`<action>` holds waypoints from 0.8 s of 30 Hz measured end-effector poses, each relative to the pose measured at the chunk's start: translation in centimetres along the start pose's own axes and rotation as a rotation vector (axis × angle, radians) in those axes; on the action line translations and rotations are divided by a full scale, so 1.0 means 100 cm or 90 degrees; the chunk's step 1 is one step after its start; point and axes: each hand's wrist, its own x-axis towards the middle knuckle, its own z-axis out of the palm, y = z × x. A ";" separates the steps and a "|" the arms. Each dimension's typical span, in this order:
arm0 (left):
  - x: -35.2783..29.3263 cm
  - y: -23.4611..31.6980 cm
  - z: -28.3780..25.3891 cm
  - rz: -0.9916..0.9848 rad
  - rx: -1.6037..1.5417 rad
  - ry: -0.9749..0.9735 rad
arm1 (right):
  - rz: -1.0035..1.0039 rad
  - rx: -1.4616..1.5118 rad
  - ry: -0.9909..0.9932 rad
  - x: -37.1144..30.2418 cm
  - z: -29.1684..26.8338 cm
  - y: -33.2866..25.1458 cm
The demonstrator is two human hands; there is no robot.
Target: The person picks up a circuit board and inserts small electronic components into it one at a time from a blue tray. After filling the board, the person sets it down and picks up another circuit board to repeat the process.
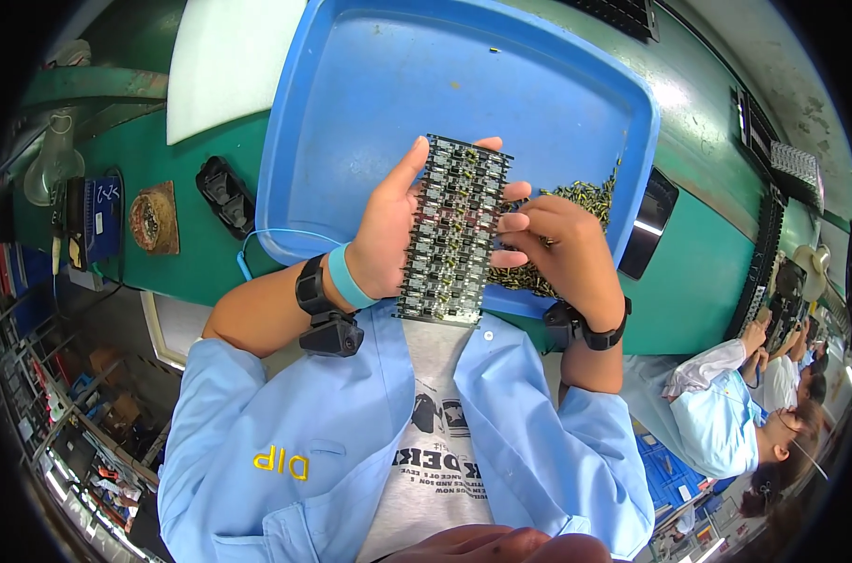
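Note:
My left hand (384, 230) holds a long circuit board panel (452, 230) upright over the near part of a blue tray (644, 141). Its thumb lies along the left edge, and fingertips show past the right edge. Rows of small parts cover the panel, with yellowish-green ones down the middle. Close by the panel's right edge is my right hand (576, 253), its thumb and fingers pinched together. Whatever they hold, if anything, is too small to make out. Below and behind this hand, a heap of small black-and-yellow cylindrical components (590, 202) lies in the tray's right corner.
One loose component (494, 50) lies at the tray's far side. On the green table stand a black case-like object (226, 197), a round brown dish (154, 218) and a white foam sheet (229, 66). A dark phone-like slab (649, 225) is right; co-workers (717, 413) sit beyond.

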 end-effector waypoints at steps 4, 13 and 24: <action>-0.001 0.000 0.002 0.010 0.022 0.020 | 0.148 0.116 0.056 0.001 -0.006 -0.004; 0.004 -0.002 0.001 0.010 0.020 0.003 | 0.172 0.354 0.213 0.000 0.000 0.004; 0.006 -0.002 -0.003 0.016 0.017 -0.004 | 0.097 0.449 0.225 -0.003 -0.005 0.015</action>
